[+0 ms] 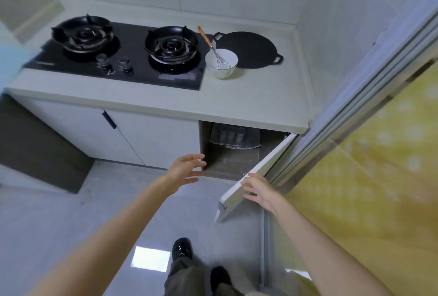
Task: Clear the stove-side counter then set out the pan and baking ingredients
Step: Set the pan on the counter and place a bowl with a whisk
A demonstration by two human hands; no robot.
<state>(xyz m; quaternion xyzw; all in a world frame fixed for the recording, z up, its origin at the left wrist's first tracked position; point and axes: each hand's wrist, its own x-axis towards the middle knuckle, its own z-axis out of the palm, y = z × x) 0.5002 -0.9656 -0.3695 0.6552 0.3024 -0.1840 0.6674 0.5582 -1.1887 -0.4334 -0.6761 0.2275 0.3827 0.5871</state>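
Observation:
A flat black pan [251, 49] with two small handles lies on the pale counter [248, 101] to the right of the stove. In front of it stands a white bowl [214, 68] holding a wire whisk [218, 56] with a wooden handle. Below the counter a cabinet door [258, 172] stands swung open. My left hand [186, 169] reaches toward the cabinet opening with fingers spread, holding nothing. My right hand [260, 191] rests with straight fingers on the edge of the open door.
A black two-burner gas stove [128, 51] fills the counter's left part. Inside the open cabinet [232, 146] sit some glass jars on a shelf. A sliding door frame [355, 106] and a yellow patterned panel stand at right. A dark mat [40, 144] lies on the floor at left.

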